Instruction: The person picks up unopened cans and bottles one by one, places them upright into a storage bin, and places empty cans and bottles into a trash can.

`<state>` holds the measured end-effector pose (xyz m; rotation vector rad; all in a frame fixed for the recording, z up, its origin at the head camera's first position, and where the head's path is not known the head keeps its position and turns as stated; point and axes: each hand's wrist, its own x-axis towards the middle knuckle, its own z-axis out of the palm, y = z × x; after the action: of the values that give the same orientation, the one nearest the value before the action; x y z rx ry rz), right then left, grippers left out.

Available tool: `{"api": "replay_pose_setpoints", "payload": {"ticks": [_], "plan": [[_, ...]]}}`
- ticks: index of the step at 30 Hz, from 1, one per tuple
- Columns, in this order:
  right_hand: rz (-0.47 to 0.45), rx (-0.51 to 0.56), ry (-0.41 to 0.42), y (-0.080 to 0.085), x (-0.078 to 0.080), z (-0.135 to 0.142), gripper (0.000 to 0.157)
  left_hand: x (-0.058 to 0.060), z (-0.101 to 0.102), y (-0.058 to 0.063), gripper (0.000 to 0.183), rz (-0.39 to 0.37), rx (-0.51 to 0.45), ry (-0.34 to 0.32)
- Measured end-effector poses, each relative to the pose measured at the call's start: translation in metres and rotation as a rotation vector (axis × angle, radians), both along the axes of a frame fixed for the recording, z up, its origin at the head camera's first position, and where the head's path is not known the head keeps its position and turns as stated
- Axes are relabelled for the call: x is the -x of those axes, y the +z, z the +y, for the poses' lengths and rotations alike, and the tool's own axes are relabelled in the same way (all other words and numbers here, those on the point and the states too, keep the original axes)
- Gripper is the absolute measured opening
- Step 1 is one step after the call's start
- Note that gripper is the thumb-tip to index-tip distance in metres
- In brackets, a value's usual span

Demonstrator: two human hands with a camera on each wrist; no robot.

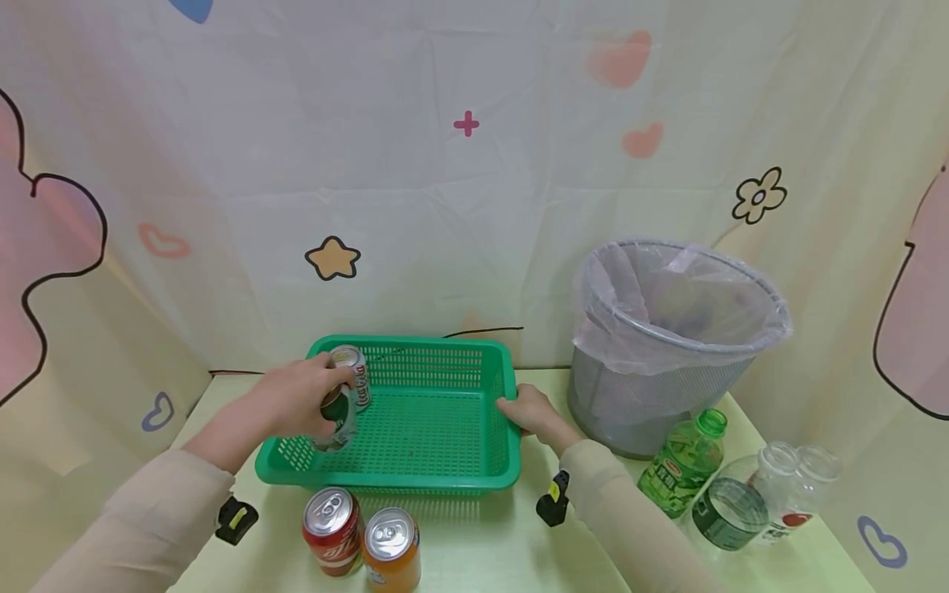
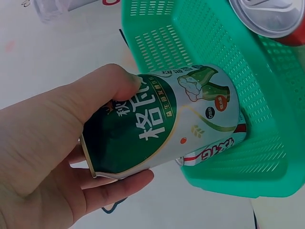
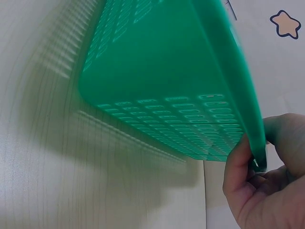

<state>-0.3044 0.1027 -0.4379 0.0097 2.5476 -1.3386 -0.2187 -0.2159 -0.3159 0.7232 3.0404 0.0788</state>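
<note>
My left hand (image 1: 300,399) grips a green-and-white drink can (image 2: 162,119) near one end, thumb on one side and fingers on the other. It holds this can over the left end of a green plastic basket (image 1: 426,482). Behind it, a silver-and-red cola can (image 1: 362,380) stands in the basket's back left corner. With thumb and curled fingers, my right hand (image 1: 539,412) pinches the basket's right rim, as the right wrist view also shows. A red can (image 1: 334,535) and an orange can (image 1: 393,552) stand upright just in front of the basket.
A mesh bin (image 1: 638,403) with a clear liner stands at the back right. In front of it are a green plastic bottle (image 1: 685,461) and clear plastic bottles (image 1: 778,486). A patterned curtain (image 1: 415,206) hangs behind the pale table (image 1: 489,552).
</note>
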Motion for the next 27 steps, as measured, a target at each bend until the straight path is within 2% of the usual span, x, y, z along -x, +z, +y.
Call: {"api": "replay_pose_setpoints", "payload": {"ticks": [8, 15, 27], "plan": [[0.004, -0.007, 0.000, 0.000, -0.001, 0.000, 0.026, 0.011, 0.001, -0.011, 0.043, -0.046, -0.004, 0.028], [0.003, -0.010, -0.001, 0.001, -0.001, -0.001, 0.028, 0.019, -0.002, -0.018, 0.044, -0.055, -0.010, 0.037], [-0.004, -0.021, -0.008, 0.002, -0.001, -0.002, 0.030, 0.035, -0.012, -0.033, 0.045, -0.092, -0.026, 0.117]]}}
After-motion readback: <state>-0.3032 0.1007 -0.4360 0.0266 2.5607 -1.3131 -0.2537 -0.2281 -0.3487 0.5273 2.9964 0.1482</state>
